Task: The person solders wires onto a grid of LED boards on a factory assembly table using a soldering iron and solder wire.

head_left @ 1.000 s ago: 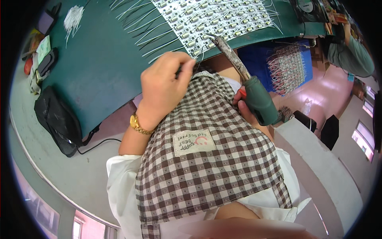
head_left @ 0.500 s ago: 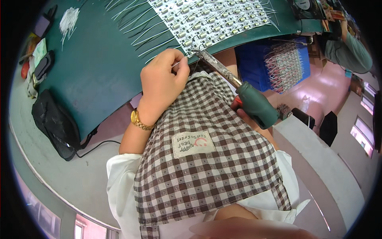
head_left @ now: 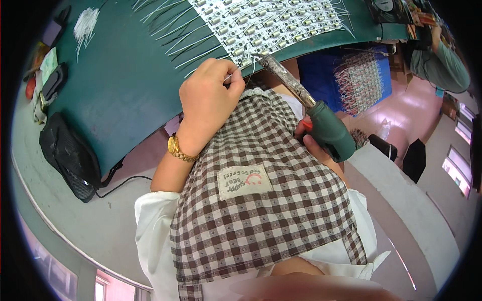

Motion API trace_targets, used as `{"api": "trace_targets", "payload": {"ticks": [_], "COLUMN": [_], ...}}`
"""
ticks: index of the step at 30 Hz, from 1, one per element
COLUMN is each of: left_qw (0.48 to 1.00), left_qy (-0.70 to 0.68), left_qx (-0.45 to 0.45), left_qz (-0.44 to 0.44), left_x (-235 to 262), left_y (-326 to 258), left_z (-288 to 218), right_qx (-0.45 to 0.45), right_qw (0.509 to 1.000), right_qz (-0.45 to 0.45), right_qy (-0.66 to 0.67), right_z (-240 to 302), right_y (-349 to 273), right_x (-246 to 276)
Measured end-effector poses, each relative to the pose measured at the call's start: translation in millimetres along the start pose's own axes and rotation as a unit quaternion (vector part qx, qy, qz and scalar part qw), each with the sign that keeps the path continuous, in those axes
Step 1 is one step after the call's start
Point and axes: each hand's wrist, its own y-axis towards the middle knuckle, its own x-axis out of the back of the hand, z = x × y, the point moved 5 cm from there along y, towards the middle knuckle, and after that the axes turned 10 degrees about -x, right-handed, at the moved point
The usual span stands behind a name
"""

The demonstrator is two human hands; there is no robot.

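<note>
We see our left hand (head_left: 208,103) closed in a pinch on a thin white wire (head_left: 240,70), held at the near edge of the dark green worktable (head_left: 120,100), toward twelve o'clock in the view. Our right hand (head_left: 314,143), at about two o'clock, is wrapped around the green plastic handle of a soldering iron (head_left: 301,108); its worn metal shaft slants up toward eleven o'clock, and its tip meets the wire just beside the left fingertips (head_left: 232,80). Directly beyond, at twelve o'clock, lies a white panel of small circuit boards with rows of components (head_left: 271,25), with loose white wire lengths (head_left: 170,35) fanned out at its eleven o'clock side. A gold metal wristwatch (head_left: 178,149) circles the left wrist. A brown-and-white checked apron (head_left: 256,210) fills the centre. A black mesh pouch (head_left: 68,155) rests at nine o'clock on the table's pale edge. Another person's grey sleeve (head_left: 444,62) shows at two o'clock.
</note>
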Motion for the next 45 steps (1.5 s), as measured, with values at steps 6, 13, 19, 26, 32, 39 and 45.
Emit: {"api": "trace_targets", "payload": {"ticks": [6,13,19,26,32,39,45], "left_qw": [0.996,0.986,0.994,0.997,0.997,0.996,0.995], "left_qy": [-0.075,0.077,0.055,0.02,0.02,0.02,0.029], "left_qx": [0.011,-0.144,-0.06,-0.045,-0.043,-0.041,-0.053], "left_qz": [-0.036,-0.031,-0.07,-0.065,-0.065,-0.076,-0.076], "left_x": [1,-4,3,4,4,2,-1], "left_y": [1,-9,-9,-4,-4,-6,-5], "left_z": [-3,-12,-5,-6,-8,-9,-10], "right_qx": [-0.002,0.002,0.055,0.2,0.129,0.0,0.091], "right_qw": [0.997,0.99,0.996,0.961,0.971,0.973,0.96], "right_qz": [0.026,0.031,-0.064,-0.056,-0.062,-0.046,-0.06], "right_qy": [-0.079,-0.14,0.001,-0.183,-0.191,-0.224,-0.256], "right_z": [-17,-27,-34,-51,-24,-37,-37], "right_y": [-11,-12,-4,-9,-8,-13,-8], "right_x": [12,14,12,16,14,9,10]}}
